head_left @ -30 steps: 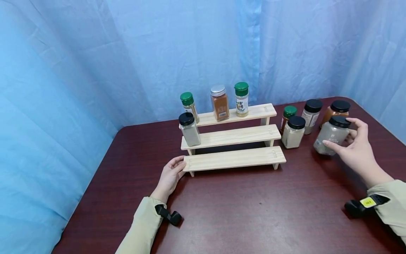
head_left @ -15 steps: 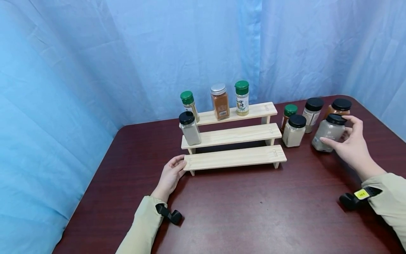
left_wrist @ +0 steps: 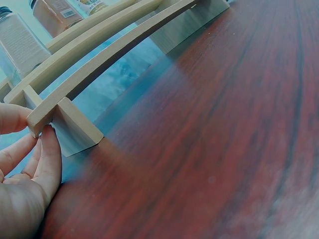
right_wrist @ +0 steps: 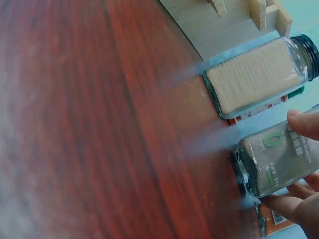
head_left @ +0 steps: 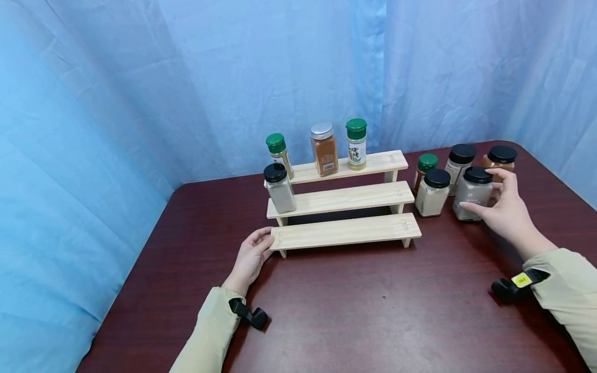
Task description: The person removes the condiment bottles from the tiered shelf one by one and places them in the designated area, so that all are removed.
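Note:
My left hand (head_left: 250, 260) pinches the left end of the lowest shelf of a three-step wooden rack (head_left: 345, 231); in the left wrist view the thumb lies above the board (left_wrist: 94, 64) and fingers lie below. My right hand (head_left: 505, 215) grips a spice jar of grey powder (head_left: 472, 196) with a black lid, thumb on one side and fingers on the other. The jar stands upright, low over the table. Just left of it is a jar of pale powder (head_left: 431, 198), whose whole side shows in the right wrist view (right_wrist: 259, 77).
Behind the held jar stand a green-capped bottle (head_left: 426, 165), a black-lidded jar (head_left: 460, 160) and an orange-brown jar (head_left: 501, 157). The top shelf bears two green-capped bottles (head_left: 356, 147) and a silver-lidded jar (head_left: 325, 153). A black-lidded jar (head_left: 281, 191) stands on the middle shelf's left end.
My right hand has moved left with the grey-powder jar, which has gone from slightly tilted to upright, nearer the pale-powder jar. My left hand has stayed on the rack.

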The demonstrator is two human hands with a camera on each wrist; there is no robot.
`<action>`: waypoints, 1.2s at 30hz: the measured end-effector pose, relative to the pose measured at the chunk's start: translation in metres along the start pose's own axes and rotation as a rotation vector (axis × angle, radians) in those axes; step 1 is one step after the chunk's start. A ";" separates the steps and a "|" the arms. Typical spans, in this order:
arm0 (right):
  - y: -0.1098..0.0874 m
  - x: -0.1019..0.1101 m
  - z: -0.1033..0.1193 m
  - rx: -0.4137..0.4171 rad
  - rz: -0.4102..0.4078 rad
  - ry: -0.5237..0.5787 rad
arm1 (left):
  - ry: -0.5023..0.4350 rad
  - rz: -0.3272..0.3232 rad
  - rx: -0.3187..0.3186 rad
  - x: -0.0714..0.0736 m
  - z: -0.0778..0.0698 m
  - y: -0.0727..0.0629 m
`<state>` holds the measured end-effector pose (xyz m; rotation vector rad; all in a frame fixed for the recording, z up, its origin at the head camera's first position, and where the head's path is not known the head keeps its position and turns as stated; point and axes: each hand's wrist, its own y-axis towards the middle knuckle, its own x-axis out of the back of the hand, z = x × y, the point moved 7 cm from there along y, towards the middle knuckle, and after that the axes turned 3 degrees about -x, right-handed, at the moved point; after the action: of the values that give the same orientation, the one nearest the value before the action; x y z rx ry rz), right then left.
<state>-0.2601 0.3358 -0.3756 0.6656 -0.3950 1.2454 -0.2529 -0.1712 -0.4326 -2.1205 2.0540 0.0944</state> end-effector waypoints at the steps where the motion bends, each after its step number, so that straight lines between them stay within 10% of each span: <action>1: 0.000 -0.001 0.001 0.003 0.004 -0.009 | -0.002 0.000 0.000 0.000 0.000 0.000; 36: 0.002 -0.006 0.010 -0.023 -0.077 -0.067 | 0.004 0.009 -0.011 -0.001 0.000 -0.002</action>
<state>-0.2628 0.3252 -0.3714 0.6983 -0.4342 1.1461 -0.2513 -0.1706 -0.4319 -2.1200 2.0701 0.1029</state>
